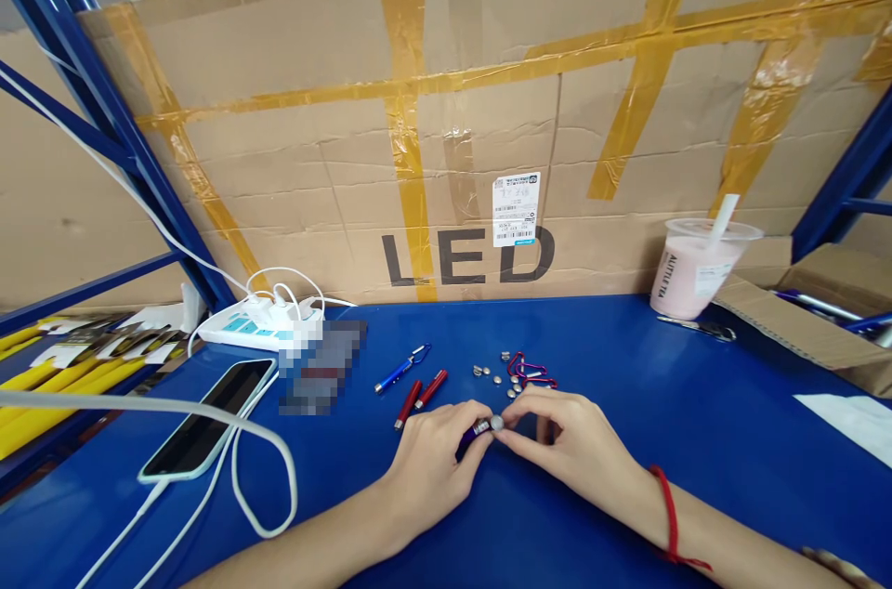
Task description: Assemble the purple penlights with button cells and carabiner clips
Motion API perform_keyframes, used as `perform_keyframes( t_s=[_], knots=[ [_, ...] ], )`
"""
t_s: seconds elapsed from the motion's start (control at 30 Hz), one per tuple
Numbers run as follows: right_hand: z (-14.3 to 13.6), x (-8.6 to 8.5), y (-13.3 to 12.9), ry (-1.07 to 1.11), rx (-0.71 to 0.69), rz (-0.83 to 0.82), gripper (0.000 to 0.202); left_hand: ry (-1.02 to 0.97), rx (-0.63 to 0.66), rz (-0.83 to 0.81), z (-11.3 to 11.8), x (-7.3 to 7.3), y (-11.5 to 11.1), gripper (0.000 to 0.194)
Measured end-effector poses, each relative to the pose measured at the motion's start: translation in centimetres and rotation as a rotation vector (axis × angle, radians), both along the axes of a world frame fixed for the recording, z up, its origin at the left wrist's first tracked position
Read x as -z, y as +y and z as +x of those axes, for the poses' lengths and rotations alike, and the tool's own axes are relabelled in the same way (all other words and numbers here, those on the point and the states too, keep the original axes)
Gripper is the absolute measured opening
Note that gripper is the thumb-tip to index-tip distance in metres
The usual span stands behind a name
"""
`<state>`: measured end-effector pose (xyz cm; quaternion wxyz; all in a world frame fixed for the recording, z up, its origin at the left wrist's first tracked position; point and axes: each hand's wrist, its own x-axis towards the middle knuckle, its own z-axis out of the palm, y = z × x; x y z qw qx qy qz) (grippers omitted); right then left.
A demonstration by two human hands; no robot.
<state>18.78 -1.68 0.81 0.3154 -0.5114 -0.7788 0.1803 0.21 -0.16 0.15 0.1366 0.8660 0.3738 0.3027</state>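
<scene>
A taped cardboard box (279, 162) stands beyond the blue tabletop (599, 347). Near centre, the left hand (436, 457) has its fingers closed around a dark purple mini flashlight (473, 436); the right hand (582, 440) pinches a silver button cell (497, 423) at the flashlight's right end, loose button cells (497, 380) beyond.

1 head-worn view, facing forward and down, close above hands

The left hand (438, 451) is covering most of the dark cylinder (475, 437) in its grip. Pixelated blocks are masking a flat item (324, 368) and one end of the power strip (259, 323). The picture's bottom edge is cutting off both forearms, and the carton's small label print (516, 210) is staying unreadable.
</scene>
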Motion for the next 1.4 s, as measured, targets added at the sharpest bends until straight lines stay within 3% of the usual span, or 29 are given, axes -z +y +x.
perform_keyframes(
  t_s=[0.67,1.4],
  knots=[
    [-0.44,0.07,-0.02,0.076,-0.047,-0.04,0.018,-0.027,0.033,-0.025,-0.15,0.25,0.14,0.005],
    [-0.23,0.53,0.15,0.051,-0.006,0.002,0.018,0.007,0.005,-0.014,-0.15,-0.1,-0.09,0.009]
  ],
)
